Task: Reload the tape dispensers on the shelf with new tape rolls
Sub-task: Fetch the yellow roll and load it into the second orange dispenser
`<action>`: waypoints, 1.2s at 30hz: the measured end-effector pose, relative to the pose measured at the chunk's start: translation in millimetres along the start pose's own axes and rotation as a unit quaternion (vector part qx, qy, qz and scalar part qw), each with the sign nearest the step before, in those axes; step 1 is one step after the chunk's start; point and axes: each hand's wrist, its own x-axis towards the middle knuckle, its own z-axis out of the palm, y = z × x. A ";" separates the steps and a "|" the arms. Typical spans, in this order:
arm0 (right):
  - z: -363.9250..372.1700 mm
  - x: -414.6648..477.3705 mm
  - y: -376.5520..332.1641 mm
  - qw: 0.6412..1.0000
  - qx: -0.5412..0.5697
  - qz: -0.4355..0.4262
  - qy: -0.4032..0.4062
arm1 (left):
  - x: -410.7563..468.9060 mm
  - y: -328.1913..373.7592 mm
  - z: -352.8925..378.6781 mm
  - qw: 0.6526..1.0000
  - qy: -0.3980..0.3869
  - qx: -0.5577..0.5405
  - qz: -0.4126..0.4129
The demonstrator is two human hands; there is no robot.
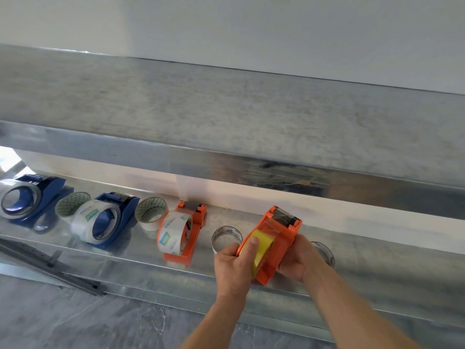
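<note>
Holding item one, an orange dispenser of moulded plastic, between both hands over the metal shelf; we cannot tell whether its base touches the shelf.

- Our left hand curls round the yellow tape roll seated in the dispenser. The thumb is pressed flat on the roll's face and the other fingers are wrapped under its edge.
- Our right hand grips the dispenser's right wall, with the fingertips hidden behind it. The serrated cutter end points away from our fingers.
- Just beyond our left knuckles lies a bare ring core. A second ring shows partly behind our right hand.
- Left of our left fingers stands a second orange dispenser carrying a clear printed roll.
- Further left lies a loose roll, then a blue dispenser holding a thick clear roll.
- Next comes another loose roll, then a far blue dispenser with a thin, nearly spent roll.

The shelf is brushed, reflective sheet metal, and an upper shelf of the same metal runs above it. Below our wrists we see grey veined floor.
</note>
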 end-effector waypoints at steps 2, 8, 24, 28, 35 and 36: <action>1.1 -3.1 1.2 1.000 0.012 -0.006 0.010 | -3.2 3.5 4.8 1.000 0.003 0.009 -0.001; -0.5 -5.5 5.0 0.996 -0.008 -0.024 0.091 | -3.3 5.6 13.1 0.999 0.038 0.024 -0.014; 8.6 -17.5 44.6 0.927 -0.209 -0.265 0.160 | 5.0 -12.9 37.3 0.997 0.029 0.073 -0.016; 6.1 -17.7 48.4 0.925 -0.224 -0.248 0.182 | 2.0 -15.9 35.4 0.997 0.002 0.060 -0.043; 10.2 -22.6 47.5 0.916 -0.258 -0.229 0.205 | 2.0 -29.3 30.1 0.996 -0.044 0.063 -0.049; 10.4 -22.3 47.4 0.912 -0.268 -0.226 0.211 | 2.5 -29.4 29.7 0.996 -0.047 0.066 -0.048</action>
